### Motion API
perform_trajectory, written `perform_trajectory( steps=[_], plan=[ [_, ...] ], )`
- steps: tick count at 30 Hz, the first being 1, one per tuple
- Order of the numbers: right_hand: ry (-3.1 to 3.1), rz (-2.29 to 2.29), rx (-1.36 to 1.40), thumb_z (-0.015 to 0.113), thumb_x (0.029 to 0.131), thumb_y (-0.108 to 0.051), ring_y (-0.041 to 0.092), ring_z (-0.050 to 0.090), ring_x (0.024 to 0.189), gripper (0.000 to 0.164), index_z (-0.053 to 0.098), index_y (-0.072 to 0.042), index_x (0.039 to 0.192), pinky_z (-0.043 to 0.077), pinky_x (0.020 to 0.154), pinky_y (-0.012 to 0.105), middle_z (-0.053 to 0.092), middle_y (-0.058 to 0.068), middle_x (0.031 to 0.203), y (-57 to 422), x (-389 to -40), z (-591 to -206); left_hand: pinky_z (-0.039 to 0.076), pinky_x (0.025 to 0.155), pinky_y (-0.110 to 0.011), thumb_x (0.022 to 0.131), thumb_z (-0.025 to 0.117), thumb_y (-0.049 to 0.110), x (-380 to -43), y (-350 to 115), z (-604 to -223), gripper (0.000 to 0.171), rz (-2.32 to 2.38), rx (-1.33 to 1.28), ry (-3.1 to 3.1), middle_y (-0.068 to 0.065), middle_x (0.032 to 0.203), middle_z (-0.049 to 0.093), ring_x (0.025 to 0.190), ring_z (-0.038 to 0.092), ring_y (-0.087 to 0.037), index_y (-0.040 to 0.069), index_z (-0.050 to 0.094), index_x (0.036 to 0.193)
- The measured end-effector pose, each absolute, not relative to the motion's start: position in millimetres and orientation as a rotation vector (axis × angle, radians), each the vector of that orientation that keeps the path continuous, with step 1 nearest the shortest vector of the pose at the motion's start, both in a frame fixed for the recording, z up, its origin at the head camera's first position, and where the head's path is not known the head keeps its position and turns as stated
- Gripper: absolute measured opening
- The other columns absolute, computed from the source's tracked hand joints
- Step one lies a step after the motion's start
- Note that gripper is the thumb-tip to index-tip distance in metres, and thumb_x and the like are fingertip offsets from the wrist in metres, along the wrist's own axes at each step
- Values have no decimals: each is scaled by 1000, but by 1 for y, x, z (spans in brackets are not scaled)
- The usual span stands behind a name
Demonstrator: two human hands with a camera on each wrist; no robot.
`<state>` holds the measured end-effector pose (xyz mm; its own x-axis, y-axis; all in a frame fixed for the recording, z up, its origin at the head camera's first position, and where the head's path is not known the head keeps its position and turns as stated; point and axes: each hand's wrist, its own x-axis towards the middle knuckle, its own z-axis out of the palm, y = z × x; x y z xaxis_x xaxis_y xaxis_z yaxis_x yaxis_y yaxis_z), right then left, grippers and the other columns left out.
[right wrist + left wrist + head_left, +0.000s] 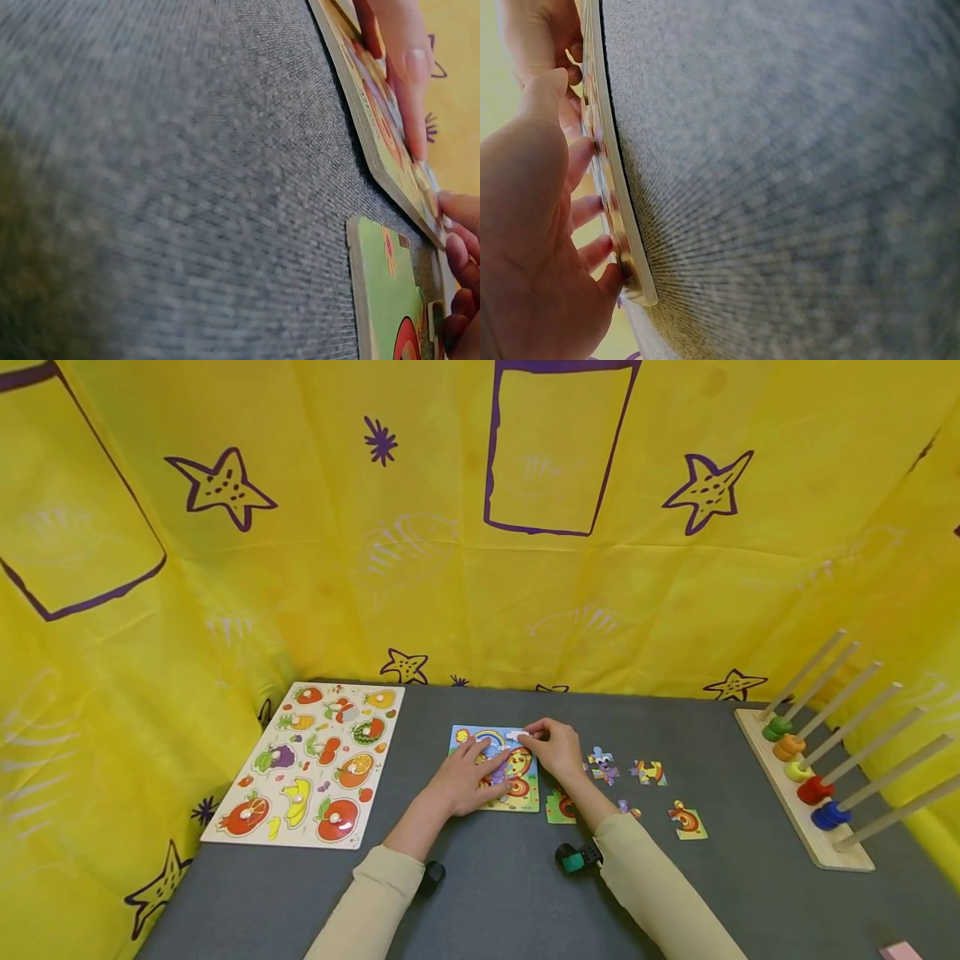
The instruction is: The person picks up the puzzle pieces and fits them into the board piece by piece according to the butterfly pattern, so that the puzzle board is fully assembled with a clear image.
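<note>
A small colourful jigsaw puzzle board (491, 802) lies on the dark table with a picture of a rainbow and cartoon figures. My left hand (461, 779) rests across its left and middle part, fingers spread, fingertips touching the surface, as the left wrist view also shows. At the board's upper right corner, my right hand (557, 750) pinches a puzzle piece (516, 737) with thumb and curled fingers. Those fingers partly hide the piece. Close to the right forearm lies a loose green puzzle piece (386, 262), partly covered in the head view.
More loose pieces lie to the right, including a purple-and-blue one (602, 766), an orange one (649, 772) and a corner one (686, 820). A fruit peg board (281, 760) lies left. A wooden peg stacker (806, 802) with coloured rings stands right. Yellow cloth (450, 593) hangs behind.
</note>
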<state>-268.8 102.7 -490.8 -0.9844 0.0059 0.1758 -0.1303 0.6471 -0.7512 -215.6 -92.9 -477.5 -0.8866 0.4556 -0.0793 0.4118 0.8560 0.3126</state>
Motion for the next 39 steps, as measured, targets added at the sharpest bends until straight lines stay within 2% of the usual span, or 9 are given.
perform_trajectory(
  steps=[23, 30, 34, 39],
  plan=[
    [-2785, 1239, 72, 78, 84, -28, 19, 56, 74, 22, 72, -10, 94, 44, 68, 34, 64, 1, 80, 105, -270, -490, 27, 110, -56, 96, 50, 54, -214, -92, -475, 60, 462, 678, 2883, -12, 154, 33, 143, 22, -37, 27, 43, 149],
    [-2778, 1186, 148, 77, 85, -23, 19, 52, 72, 14, 73, -11, 90, 41, 68, 34, 59, 1, 77, 102, -270, -491, 28, 110, -56, 96, 49, 54, -214, -91, -473, 59, 449, 654, 2885, -11, 154, 32, 144, 21, -36, 28, 42, 149],
    [-2783, 1150, 214, 75, 86, -20, 21, 51, 76, 9, 74, -11, 88, 41, 71, 37, 57, 3, 80, 102, -269, -491, 30, 108, -57, 97, 49, 54, -214, -91, -474, 58, 426, 660, 2908, -10, 153, 34, 143, 24, -35, 29, 44, 148],
    [-2799, 1171, 273, 76, 86, -18, 23, 53, 84, 10, 76, -9, 91, 42, 77, 40, 60, 7, 88, 104, -269, -491, 31, 107, -56, 97, 47, 55, -214, -91, -476, 57, 386, 662, 2923, -9, 153, 35, 143, 26, -34, 30, 44, 148]
  ],
)
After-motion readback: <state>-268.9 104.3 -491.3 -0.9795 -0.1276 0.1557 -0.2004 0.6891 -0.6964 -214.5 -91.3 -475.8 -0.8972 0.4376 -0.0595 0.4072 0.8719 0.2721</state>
